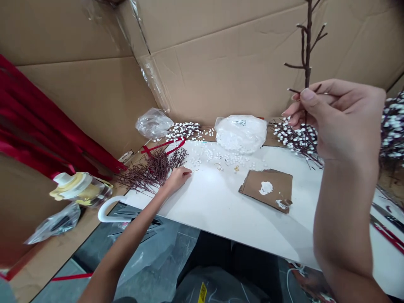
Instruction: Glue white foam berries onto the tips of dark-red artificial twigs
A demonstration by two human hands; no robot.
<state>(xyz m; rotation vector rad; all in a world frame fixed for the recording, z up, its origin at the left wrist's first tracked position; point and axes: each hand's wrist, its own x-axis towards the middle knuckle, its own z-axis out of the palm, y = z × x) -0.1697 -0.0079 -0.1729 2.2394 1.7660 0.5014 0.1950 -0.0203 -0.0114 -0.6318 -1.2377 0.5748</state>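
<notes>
My right hand (344, 113) is raised on the right, thumb and fingers pinched round the stem of a brown artificial twig (307, 50). The twig stands upright, its top cut off by the frame, with white dabs on several branch tips. Low over the white table, my left hand (178, 177) has its fingers pressed together; anything between them is hidden or too small to see. Just beside it lies a pile of bare brown twigs (148, 170). Loose white foam berries (233, 159) are scattered beyond the left hand. A cardboard piece (271, 189) bears white paste (266, 187).
A plastic bag of white berries (241, 134) sits at the back, between berry-covered sprigs (186, 130) and another sprig bunch (293, 136). On the left are a bottle (82, 189) and a white curved handle (109, 210). Cardboard walls (221, 63) enclose the table (217, 210). Scissors-like tools (389, 235) lie far right.
</notes>
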